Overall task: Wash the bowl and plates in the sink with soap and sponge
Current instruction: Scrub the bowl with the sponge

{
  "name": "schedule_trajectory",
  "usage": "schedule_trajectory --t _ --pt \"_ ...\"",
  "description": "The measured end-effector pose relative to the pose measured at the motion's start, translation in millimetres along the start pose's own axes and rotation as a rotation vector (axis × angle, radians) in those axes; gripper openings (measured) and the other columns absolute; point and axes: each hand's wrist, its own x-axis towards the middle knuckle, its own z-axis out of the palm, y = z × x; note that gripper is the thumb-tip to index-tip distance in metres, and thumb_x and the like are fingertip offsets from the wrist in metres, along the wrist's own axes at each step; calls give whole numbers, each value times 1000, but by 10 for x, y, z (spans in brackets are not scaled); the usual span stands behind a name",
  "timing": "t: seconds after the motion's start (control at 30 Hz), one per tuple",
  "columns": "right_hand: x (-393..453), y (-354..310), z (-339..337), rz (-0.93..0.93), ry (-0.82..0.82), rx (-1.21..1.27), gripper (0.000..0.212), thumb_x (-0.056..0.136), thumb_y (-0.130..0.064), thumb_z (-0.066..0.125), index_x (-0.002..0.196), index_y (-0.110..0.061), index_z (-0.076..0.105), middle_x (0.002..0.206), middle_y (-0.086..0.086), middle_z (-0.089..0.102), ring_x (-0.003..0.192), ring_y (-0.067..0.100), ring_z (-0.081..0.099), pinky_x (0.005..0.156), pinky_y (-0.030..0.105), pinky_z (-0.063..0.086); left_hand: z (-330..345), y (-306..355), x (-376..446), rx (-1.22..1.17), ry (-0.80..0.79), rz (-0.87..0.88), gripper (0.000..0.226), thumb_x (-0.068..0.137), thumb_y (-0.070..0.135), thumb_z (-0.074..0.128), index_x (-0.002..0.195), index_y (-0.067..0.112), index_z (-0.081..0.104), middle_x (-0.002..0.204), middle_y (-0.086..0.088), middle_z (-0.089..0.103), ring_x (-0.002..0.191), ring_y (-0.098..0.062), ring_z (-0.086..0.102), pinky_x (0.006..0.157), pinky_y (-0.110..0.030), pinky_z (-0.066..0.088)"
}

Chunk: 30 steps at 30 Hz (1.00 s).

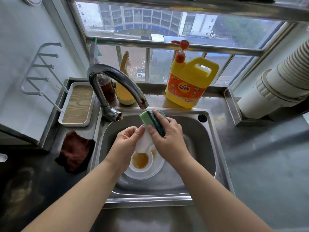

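A small white dish [143, 141], held tilted above the steel sink [200, 148], is gripped at its left edge by the left hand [127, 139]. The right hand [167, 136] presses a green sponge [153, 121] with a dark scouring side against the dish's upper right part. Below, on the sink floor, a large white plate [143, 173] lies flat. On it sits a small white bowl [141, 162], upright, holding brownish-orange residue. A brownish smear marks the plate just right of the bowl. On the worktop behind the sink stands a yellow soap jug [189, 82] with an orange label and red pump, upright.
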Motion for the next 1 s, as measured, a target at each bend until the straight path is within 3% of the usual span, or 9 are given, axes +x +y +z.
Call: schedule_trajectory --t 0.1,0.17,0.23,0.3,0.4,0.5,0.67,0.8,1.0 --pt "78 107 -120 261 -6 247 48 95 -43 50 141 -45 36 131 -4 47 113 15 47 88 28 47 -38 -5 0 -95 40 -41 26 69 34 78 67 14 61 74 -5 64 71 -18 59 60 -25 54" --pt "40 147 -162 517 -32 509 43 98 -40 48 141 -37 40 128 -4 55 106 15 55 76 26 49 -59 13 17 -220 2 -69 58 57 42 87 90 2 62 94 -11 66 87 -25 62 71 -36 58" --pt "-51 162 -135 678 -53 881 36 99 -38 46 134 -31 48 117 5 62 102 21 61 78 36 53 -45 33 19 -299 -57 -84 82 59 46 86 119 -2 57 117 -18 60 105 -32 58 85 -45 55" --pt "-130 183 -75 755 -25 1191 31 98 -40 45 121 -23 55 111 12 64 105 28 61 92 48 51 -19 -11 5 -352 -116 -95 77 67 47 81 127 5 57 126 -19 56 112 -34 55 95 -50 48" --pt "-182 201 -70 722 44 1357 32 97 -41 44 109 -17 62 102 15 67 101 30 61 98 48 46 -34 -120 -16 -394 -151 -142 71 64 47 83 122 13 61 123 -15 57 108 -31 53 82 -44 49" --pt "-148 267 -152 644 47 1341 36 96 -40 45 121 -17 58 107 15 65 98 27 61 88 42 51 -111 -148 -51 -377 -169 -171 55 52 38 92 100 23 68 107 -3 65 99 -21 59 84 -39 46" --pt "-70 362 -353 441 -26 1079 43 92 -33 52 134 -23 50 112 10 66 97 21 64 87 40 50 -128 19 -63 -321 -241 -260 58 56 8 80 110 10 60 100 -14 62 88 -26 61 83 -41 52" --pt "-38 368 -493 345 -134 928 50 87 -29 57 136 -22 50 124 10 64 106 24 63 91 36 51 -8 212 -17 -90 -160 -456 43 86 40 58 115 8 62 103 -16 65 96 -29 60 99 -47 43" --pt "-48 304 -548 283 -169 689 31 91 -23 59 114 -45 57 123 -3 61 108 16 62 81 22 54 11 262 54 6 -227 -410 29 78 12 60 104 0 65 90 -14 69 78 -23 67 74 -38 57"
